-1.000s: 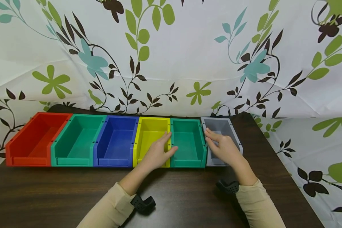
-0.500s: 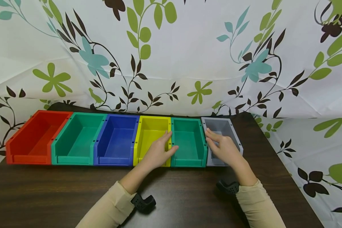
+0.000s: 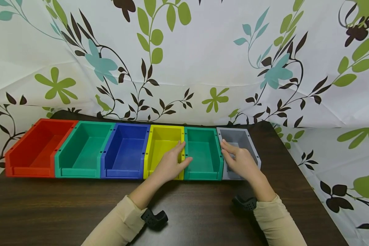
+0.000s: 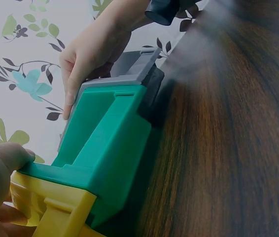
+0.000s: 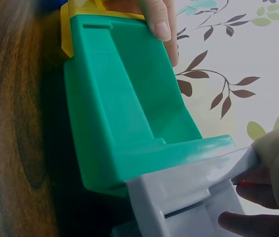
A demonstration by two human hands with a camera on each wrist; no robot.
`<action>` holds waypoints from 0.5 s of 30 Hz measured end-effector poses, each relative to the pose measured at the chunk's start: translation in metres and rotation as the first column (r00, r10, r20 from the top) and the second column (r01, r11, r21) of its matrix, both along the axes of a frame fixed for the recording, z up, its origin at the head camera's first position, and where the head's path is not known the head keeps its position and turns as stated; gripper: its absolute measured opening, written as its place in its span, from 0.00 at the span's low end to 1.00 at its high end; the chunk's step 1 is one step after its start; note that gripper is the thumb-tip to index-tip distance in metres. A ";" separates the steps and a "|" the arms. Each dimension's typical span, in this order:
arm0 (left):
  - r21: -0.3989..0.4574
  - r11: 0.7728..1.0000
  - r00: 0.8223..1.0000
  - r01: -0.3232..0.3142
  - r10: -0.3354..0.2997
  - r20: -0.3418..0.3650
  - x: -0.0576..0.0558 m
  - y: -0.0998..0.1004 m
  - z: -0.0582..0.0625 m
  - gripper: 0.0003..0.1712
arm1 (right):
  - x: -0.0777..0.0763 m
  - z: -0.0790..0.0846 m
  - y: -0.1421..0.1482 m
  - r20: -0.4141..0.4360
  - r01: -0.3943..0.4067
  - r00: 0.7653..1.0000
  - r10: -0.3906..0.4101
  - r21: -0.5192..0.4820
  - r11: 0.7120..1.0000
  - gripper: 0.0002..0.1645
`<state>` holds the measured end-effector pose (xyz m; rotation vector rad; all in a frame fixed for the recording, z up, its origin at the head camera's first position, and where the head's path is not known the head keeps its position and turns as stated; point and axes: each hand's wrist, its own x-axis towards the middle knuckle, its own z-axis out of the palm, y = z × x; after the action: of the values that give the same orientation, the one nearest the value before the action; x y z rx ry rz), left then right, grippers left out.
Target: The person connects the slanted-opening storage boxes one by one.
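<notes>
Near the middle of the row my left hand (image 3: pixel 169 164) straddles the adjoining walls of a yellow bin (image 3: pixel 164 135) and a green bin (image 3: pixel 203 175). Its thumb (image 4: pixel 18 155) lies over the green wall in the left wrist view, with the other fingers on the yellow side. My right hand (image 3: pixel 242 163) pinches the left wall of a grey bin (image 3: pixel 240 134), at the row's right end. The right wrist view has that thumb across the grey rim (image 5: pixel 193 173) and fingers inside the bin. The grey bin stands right against the green one.
The row continues left with a blue bin (image 3: pixel 126 174), another green bin (image 3: pixel 78 173) and a red bin (image 3: pixel 30 172). All stand on a dark wooden table (image 3: pixel 196 212). A leaf-patterned cloth (image 3: pixel 187 71) hangs behind. Both wrists wear black camera mounts.
The grey bin and my right hand have shifted very slightly left, toward the green bin. My left hand keeps its place.
</notes>
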<state>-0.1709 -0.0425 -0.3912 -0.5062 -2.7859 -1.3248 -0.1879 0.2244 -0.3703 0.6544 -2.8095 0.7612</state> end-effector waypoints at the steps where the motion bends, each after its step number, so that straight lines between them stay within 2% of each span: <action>1: 0.001 1.000 1.000 0.000 0.000 0.000 0.000 0.000 0.000 0.39 | 0.000 -0.001 0.000 -0.002 0.000 1.000 0.000 0.000 1.000 0.24; 10: -0.004 1.000 1.000 0.004 -0.004 0.006 0.000 0.000 0.000 0.39 | 0.001 -0.007 0.000 -0.028 0.008 1.000 -0.007 0.040 0.999 0.24; 15: 0.003 1.000 1.000 0.003 -0.003 0.006 0.000 0.000 0.001 0.38 | 0.003 -0.010 -0.003 -0.080 0.031 0.996 -0.027 0.048 0.998 0.24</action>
<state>-0.1707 -0.0429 -0.3904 -0.5071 -2.7884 -1.3336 -0.1849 0.2216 -0.3806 0.6351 -2.7669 0.6473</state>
